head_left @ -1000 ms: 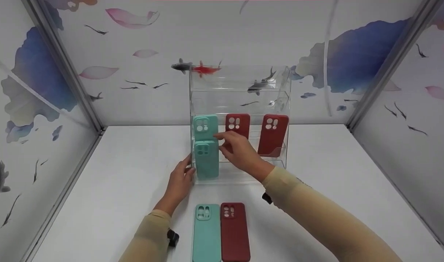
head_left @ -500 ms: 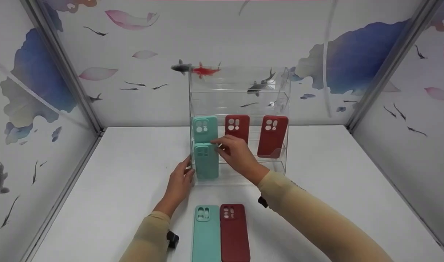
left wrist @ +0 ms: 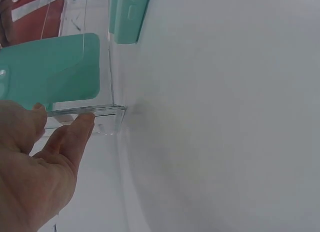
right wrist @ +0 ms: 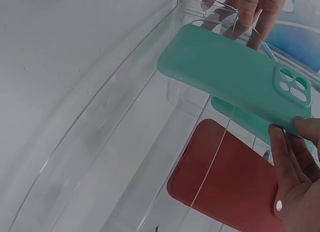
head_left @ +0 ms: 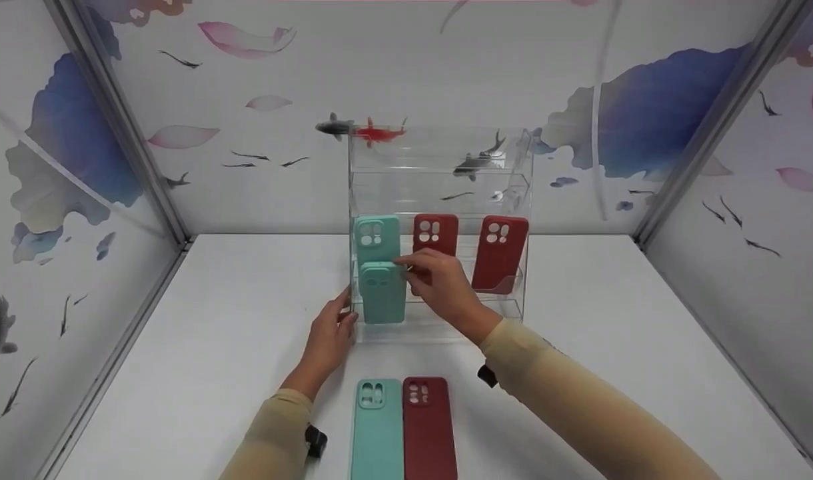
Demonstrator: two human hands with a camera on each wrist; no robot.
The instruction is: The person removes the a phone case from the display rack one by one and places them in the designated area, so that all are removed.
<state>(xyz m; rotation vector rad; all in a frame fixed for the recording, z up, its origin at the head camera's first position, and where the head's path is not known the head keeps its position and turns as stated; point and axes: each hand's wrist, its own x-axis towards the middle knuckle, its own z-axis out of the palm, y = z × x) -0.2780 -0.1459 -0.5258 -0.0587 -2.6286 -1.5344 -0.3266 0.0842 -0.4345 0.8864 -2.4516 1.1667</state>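
In the head view, my right hand (head_left: 443,287) pinches a teal phone case (head_left: 384,300) by its upper right corner, in front of the lower left of a clear tiered display stand (head_left: 440,173). The right wrist view shows thumb and fingers at the camera-hole end of this case (right wrist: 225,66); its other end hangs free over the clear tier. My left hand (head_left: 328,333) grips the stand's left side panel, thumb on one face and fingers on the other (left wrist: 50,157). Behind the held case, another teal case (head_left: 378,241) leans in the tier above.
Two red phone cases (head_left: 436,228) (head_left: 501,255) stand in the same tier as the upper teal case, the right one tilted. Before the stand, a teal case (head_left: 378,440) and a red case (head_left: 430,440) lie side by side on the white table (head_left: 246,287). Patterned walls enclose it.
My right hand has gone down to the lower teal case and pinched its top corner. That case has risen slightly and shifted right. My left hand keeps its grip on the stand.
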